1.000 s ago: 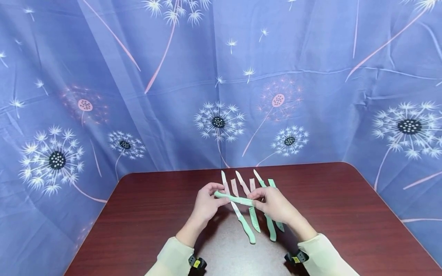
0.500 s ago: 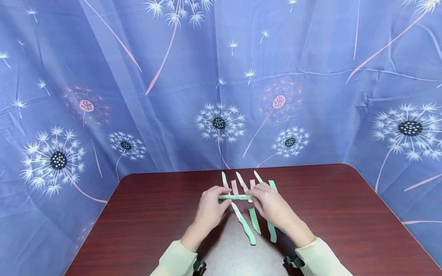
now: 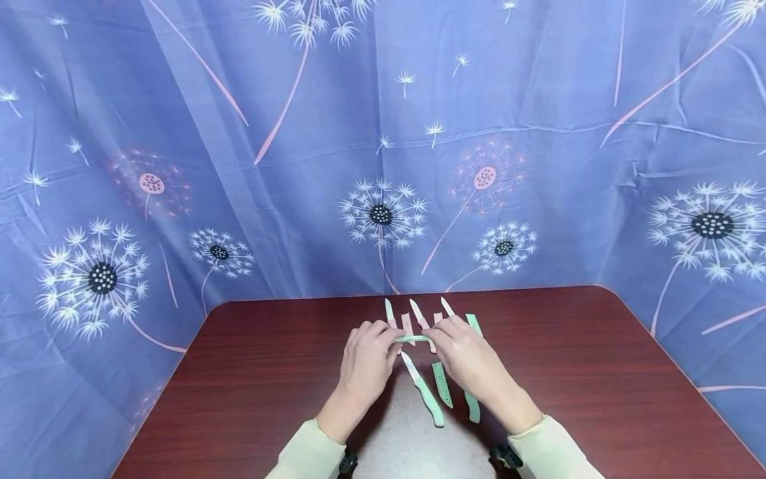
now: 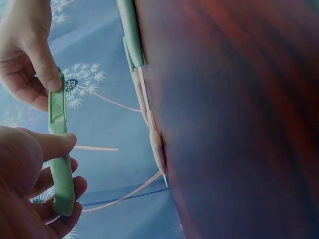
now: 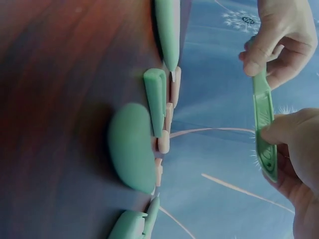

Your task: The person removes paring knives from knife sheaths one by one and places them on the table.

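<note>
A green paring knife (image 4: 62, 184) is held level above the table between both hands, its blade inside a green sheath (image 5: 264, 119). My left hand (image 3: 364, 362) grips the handle, thumb on the near side and fingers behind it. At the other end my right hand (image 3: 473, 359) pinches the sheath between thumb and fingers. The blade is hidden. Below the hands lies another green knife (image 3: 429, 402), blade bare and pointing away, beside a loose green sheath (image 3: 442, 384). A further green knife handle (image 3: 473, 407) shows partly under the right hand.
Behind the hands lie a pink knife (image 3: 417, 311), pink sheaths (image 3: 407, 323), another bare blade (image 3: 389, 311) and a green sheath (image 3: 474, 324), partly covered. The brown table (image 3: 269, 386) ends at a blue dandelion-print cloth (image 3: 299, 233).
The held knife and sheath have turned from slanting to level. Both hands have come closer together, and their fingers now cover more of the knife and sheath.
</note>
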